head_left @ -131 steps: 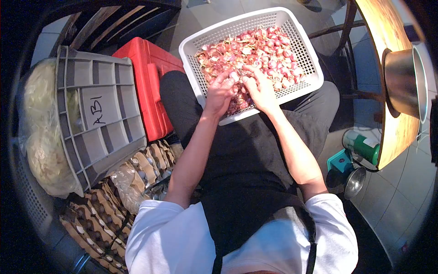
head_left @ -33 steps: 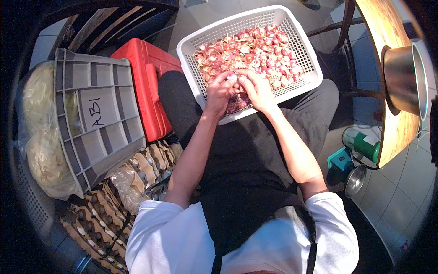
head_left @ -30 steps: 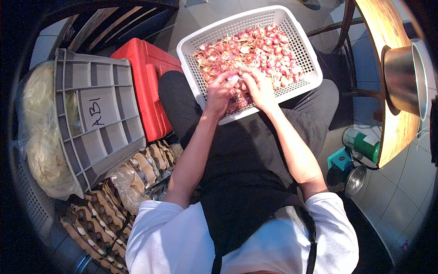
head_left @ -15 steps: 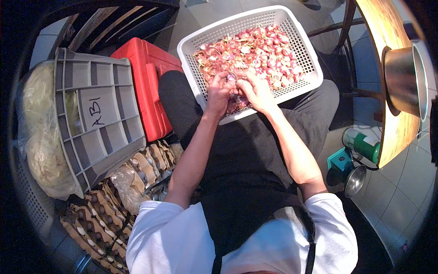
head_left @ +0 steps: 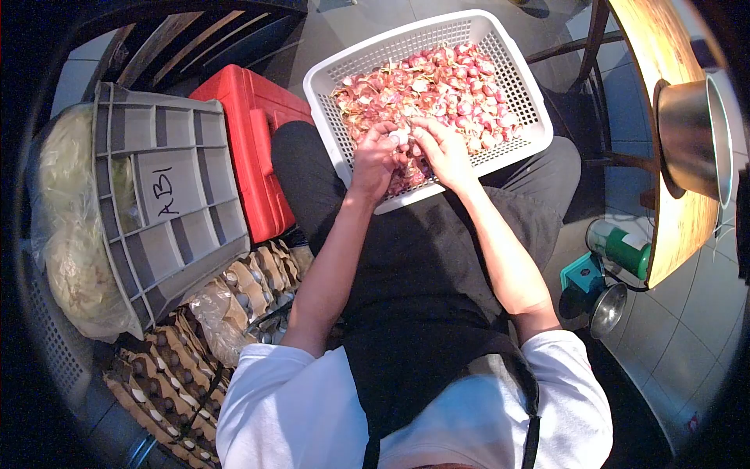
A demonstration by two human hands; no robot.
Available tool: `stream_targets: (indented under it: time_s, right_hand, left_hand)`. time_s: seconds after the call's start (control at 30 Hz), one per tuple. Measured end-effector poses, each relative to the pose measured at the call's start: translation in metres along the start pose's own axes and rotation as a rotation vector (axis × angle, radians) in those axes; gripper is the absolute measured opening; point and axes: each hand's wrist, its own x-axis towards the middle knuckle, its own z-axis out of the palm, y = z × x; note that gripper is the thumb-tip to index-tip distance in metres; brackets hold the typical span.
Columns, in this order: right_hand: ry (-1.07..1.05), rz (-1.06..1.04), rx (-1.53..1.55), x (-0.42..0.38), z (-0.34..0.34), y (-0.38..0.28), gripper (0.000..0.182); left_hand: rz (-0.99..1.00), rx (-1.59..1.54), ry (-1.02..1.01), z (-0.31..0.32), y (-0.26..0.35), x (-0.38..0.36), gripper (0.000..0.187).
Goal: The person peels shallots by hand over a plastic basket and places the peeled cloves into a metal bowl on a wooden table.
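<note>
A white slotted plastic basket [head_left: 332, 152] rests across my lap, heaped with small red shallots [head_left: 469, 86] and loose papery skins. Over its near side, my left hand [head_left: 373, 162] pinches one shallot [head_left: 400, 137] between thumb and fingers; its surface looks pale and shiny. Close against the shallot, on the other side, is my right hand [head_left: 447, 155] with thumb and fingers closed together. Something thin shows at the right fingertips, too small to name. Darker shallots and skins lie in the basket below both hands.
To the left stand a red plastic box [head_left: 248, 156], a grey crate [head_left: 176, 187] marked ABI, and a plastic bag [head_left: 74, 227]. Egg trays [head_left: 164, 383] lie nearer me. On the right, a metal pot [head_left: 687, 141] sits on a wooden table [head_left: 660, 242] above a green-and-white canister [head_left: 621, 246].
The shallot between my hands has gone from purplish to pale and whitish. My right fingers have shifted slightly; the arms and basket have stayed in place.
</note>
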Motion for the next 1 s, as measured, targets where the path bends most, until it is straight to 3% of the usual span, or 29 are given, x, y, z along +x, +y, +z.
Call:
stream_targets:
  time_s: [0.1,0.2,0.33,0.37,0.47,0.7,0.9,1.0]
  right_hand:
    - [0.093,-0.091,0.009,0.007,0.003,0.018,0.029]
    - [0.122,0.076,0.009,0.005,-0.004,0.011,0.030]
    - [0.037,-0.015,-0.034,-0.002,0.001,0.001,0.036]
    - [0.060,-0.131,-0.217,0.000,0.002,0.011,0.039]
    - [0.038,-0.268,-0.319,-0.001,0.004,0.016,0.041]
    - [0.000,-0.187,-0.243,-0.006,0.006,0.002,0.034]
    - [0.060,-0.277,-0.239,-0.003,0.007,0.007,0.030]
    - [0.057,-0.145,-0.221,0.000,0.003,0.006,0.030]
  left_hand:
    - [0.009,0.024,0.009,0.001,0.000,-0.001,0.027]
    - [0.028,0.012,0.001,-0.009,-0.004,0.002,0.023]
    - [0.020,-0.027,0.052,-0.006,-0.003,0.002,0.021]
    - [0.018,-0.050,0.094,-0.003,-0.002,0.002,0.020]
    - [0.028,-0.072,0.078,-0.002,-0.002,0.003,0.021]
    - [0.009,-0.061,0.055,-0.003,-0.001,0.003,0.022]
    - [0.011,-0.031,0.003,-0.002,-0.001,0.003,0.022]
    - [0.010,-0.024,-0.037,-0.006,-0.002,0.005,0.021]
